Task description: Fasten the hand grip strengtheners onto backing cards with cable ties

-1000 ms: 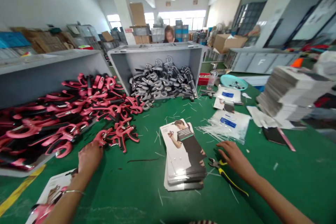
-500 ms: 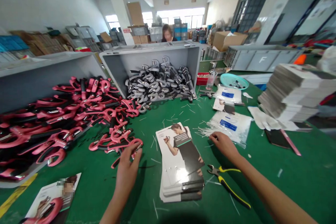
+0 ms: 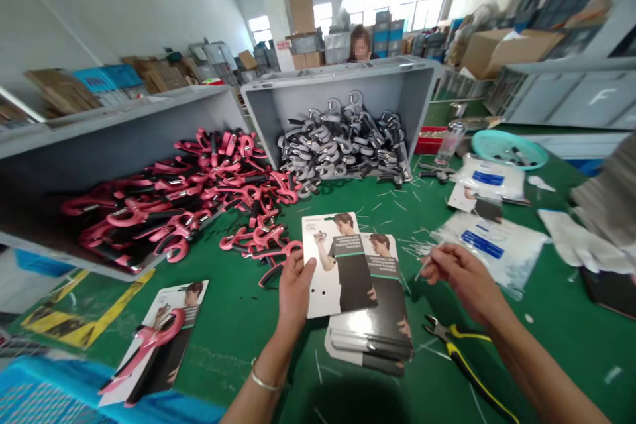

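My left hand [image 3: 297,285] holds a printed card [image 3: 330,268] upright by its left edge, in front of a stack of similar cards [image 3: 392,308]. My right hand [image 3: 457,271] pinches a thin white strip [image 3: 422,269] beside the plastic bag of strips [image 3: 497,248]. Below that hand lie cutting pliers with yellow and black handles [image 3: 467,361]. Left of my left hand are pink and black hand grips [image 3: 268,238]. One more pink grip [image 3: 159,344] lies on a card [image 3: 186,321] at the lower left.
Two tilted grey crates, one with pink grips [image 3: 30,129], one with grey grips [image 3: 253,109], stand at the back. A teal plate [image 3: 489,142], a glass [image 3: 451,139] and white gloves [image 3: 571,235] are at the right. A person [image 3: 360,46] is behind the crates.
My left hand has moved from the pink grips to a card and lifted it from the stack. My right hand has closed on a white strip. The view has swung to the left.
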A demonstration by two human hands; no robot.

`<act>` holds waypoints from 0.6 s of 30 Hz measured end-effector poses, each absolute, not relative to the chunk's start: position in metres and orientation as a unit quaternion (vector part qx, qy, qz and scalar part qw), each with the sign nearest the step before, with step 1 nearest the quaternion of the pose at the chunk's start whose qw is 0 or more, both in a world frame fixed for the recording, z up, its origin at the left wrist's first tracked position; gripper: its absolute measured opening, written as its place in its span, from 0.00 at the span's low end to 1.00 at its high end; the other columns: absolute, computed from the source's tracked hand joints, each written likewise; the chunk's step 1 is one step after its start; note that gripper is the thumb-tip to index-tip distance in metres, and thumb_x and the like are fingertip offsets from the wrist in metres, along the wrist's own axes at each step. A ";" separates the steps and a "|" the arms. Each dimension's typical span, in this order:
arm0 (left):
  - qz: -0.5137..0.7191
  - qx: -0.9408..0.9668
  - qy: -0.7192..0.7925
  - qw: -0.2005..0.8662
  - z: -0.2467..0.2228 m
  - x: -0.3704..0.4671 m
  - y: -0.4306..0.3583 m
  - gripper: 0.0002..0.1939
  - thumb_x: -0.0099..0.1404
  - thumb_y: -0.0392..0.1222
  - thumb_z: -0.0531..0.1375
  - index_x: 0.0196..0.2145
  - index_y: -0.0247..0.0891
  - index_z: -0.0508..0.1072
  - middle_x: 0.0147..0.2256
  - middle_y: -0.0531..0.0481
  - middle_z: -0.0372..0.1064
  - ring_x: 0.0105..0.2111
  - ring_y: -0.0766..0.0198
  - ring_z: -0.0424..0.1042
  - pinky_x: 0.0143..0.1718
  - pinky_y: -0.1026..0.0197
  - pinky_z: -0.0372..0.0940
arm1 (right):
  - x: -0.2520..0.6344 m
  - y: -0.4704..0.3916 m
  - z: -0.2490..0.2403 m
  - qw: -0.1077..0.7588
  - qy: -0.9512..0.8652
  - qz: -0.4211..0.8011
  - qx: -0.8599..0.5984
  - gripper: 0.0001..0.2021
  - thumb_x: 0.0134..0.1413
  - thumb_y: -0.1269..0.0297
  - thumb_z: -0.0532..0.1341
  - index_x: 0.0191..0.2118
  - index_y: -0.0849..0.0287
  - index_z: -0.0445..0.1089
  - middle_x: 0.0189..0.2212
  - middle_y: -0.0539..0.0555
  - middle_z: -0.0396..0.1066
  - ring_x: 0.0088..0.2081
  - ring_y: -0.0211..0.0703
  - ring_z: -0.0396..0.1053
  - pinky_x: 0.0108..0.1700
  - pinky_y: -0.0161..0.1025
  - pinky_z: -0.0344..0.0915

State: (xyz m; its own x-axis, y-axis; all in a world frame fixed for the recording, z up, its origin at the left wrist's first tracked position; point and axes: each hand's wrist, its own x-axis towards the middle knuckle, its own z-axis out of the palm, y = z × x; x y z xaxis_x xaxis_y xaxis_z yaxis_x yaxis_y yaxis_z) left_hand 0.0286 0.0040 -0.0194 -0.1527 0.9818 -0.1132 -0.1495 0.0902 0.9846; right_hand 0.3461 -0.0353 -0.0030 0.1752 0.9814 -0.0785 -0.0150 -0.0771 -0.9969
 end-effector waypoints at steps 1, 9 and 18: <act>0.551 0.390 0.524 0.520 -0.019 0.024 0.002 0.20 0.59 0.49 0.65 0.45 0.38 0.69 0.37 0.47 0.78 0.30 0.61 0.76 0.31 0.62 0.67 | 0.332 -0.032 0.005 0.543 -0.437 0.467 -0.544 0.14 0.59 0.50 0.61 0.37 0.56 0.65 0.31 0.54 0.76 0.27 0.41 0.74 0.30 0.38 0.71; 0.506 0.361 0.522 0.584 -0.038 0.002 -0.012 0.24 0.55 0.50 0.68 0.44 0.35 0.69 0.34 0.45 0.78 0.27 0.61 0.75 0.29 0.63 0.65 | 0.207 -0.003 0.010 0.456 -0.597 0.466 -0.466 0.12 0.66 0.51 0.54 0.41 0.55 0.60 0.35 0.54 0.76 0.33 0.43 0.77 0.36 0.42 0.75; 0.539 0.267 0.479 0.639 -0.058 0.000 -0.014 0.22 0.55 0.53 0.67 0.43 0.35 0.75 0.34 0.47 0.77 0.30 0.61 0.74 0.30 0.63 0.65 | 0.200 0.001 -0.014 0.422 -0.663 0.388 -0.481 0.12 0.69 0.53 0.49 0.44 0.56 0.62 0.40 0.57 0.73 0.35 0.43 0.76 0.35 0.41 0.73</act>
